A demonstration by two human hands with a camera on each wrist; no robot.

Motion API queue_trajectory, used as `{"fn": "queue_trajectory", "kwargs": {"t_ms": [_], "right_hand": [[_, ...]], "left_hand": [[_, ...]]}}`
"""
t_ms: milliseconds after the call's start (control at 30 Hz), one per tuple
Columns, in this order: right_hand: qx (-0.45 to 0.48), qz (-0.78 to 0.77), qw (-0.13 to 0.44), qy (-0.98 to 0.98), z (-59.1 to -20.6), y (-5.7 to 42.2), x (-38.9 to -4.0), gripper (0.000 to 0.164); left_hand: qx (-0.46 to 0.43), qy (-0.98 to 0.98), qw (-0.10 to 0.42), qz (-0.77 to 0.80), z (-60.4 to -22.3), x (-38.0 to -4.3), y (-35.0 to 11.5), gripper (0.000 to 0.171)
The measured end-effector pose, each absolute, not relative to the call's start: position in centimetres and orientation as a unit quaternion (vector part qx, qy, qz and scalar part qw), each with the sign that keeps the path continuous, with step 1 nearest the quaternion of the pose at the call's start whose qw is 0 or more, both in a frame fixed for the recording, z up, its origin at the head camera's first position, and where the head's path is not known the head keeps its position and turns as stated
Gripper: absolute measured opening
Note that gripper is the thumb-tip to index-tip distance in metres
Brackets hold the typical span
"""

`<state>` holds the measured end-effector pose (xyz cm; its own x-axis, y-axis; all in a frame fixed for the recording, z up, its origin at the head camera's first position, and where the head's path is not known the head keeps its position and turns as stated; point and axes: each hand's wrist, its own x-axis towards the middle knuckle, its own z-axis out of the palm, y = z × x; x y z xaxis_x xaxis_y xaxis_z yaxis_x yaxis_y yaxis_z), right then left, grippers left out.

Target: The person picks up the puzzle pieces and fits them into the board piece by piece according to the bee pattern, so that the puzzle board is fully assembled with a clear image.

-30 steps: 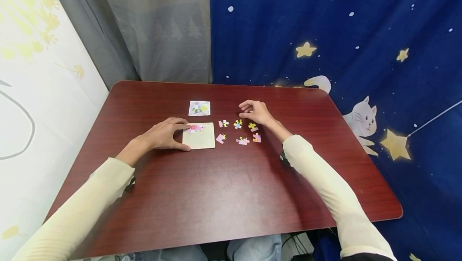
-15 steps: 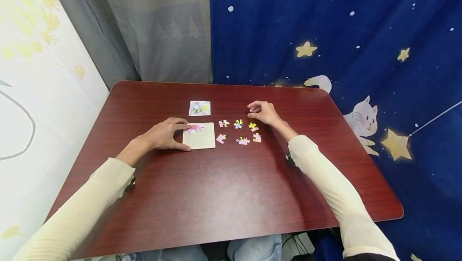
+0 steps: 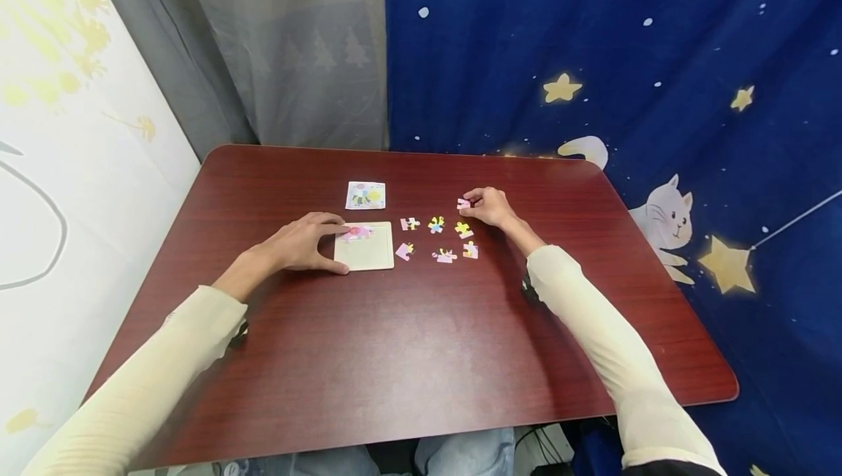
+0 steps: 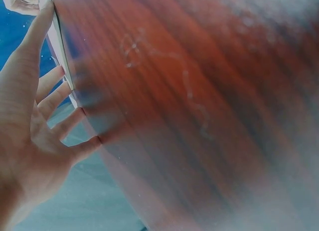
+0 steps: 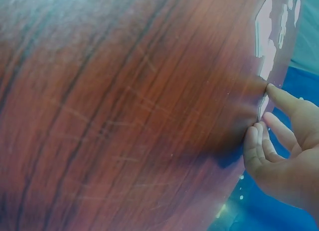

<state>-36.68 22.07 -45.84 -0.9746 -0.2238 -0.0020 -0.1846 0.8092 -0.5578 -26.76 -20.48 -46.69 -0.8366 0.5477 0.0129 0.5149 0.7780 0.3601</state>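
My left hand [image 3: 304, 242] rests against the left side of a square cream puzzle tray [image 3: 375, 253], thumb at its near edge and index finger on its upper part. Joined pink pieces [image 3: 357, 232] lie in the tray's upper left. In the left wrist view, the fingers of the left hand [image 4: 45, 136] are spread, tips at the tabletop. My right hand [image 3: 492, 208] pinches a small pink puzzle piece [image 3: 463, 204] between thumb and fingertips, low at the table; the right wrist view shows the piece [image 5: 262, 106] edge-on.
Several loose puzzle pieces lie in two rough rows between the hands, among them a yellow one [image 3: 463, 229] and a blue-yellow one [image 3: 436, 224]. A picture card [image 3: 365, 196] with a bee lies behind the tray. The brown table [image 3: 395, 359] has rounded corners.
My right hand has moved right, beyond the loose pieces, and the pink puzzle piece at its fingertips now shows more clearly. The left hand has stayed at the tray.
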Motion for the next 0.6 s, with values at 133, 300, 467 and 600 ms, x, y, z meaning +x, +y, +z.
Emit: {"fn": "queue_trajectory", "kwargs": {"t_ms": [133, 300, 467, 600], "right_hand": [[-0.106, -0.288, 0.037, 0.951, -45.71, 22.03, -36.77, 0.038], [-0.113, -0.291, 0.042, 0.949, -45.60, 21.84, -36.72, 0.038], [-0.114, -0.306, 0.038, 0.945, -45.66, 21.76, -36.57, 0.037], [-0.117, -0.315, 0.025, 0.942, -45.89, 21.69, -36.67, 0.037]], "left_hand": [[0.285, 0.941, 0.041, 0.180, -46.73, -26.78, -20.53, 0.096], [0.287, 0.940, 0.039, 0.182, -46.76, -26.79, -20.56, 0.095], [0.285, 0.940, 0.040, 0.183, -46.72, -26.81, -20.52, 0.095], [0.284, 0.940, 0.041, 0.182, -46.67, -26.83, -20.53, 0.095]]}}
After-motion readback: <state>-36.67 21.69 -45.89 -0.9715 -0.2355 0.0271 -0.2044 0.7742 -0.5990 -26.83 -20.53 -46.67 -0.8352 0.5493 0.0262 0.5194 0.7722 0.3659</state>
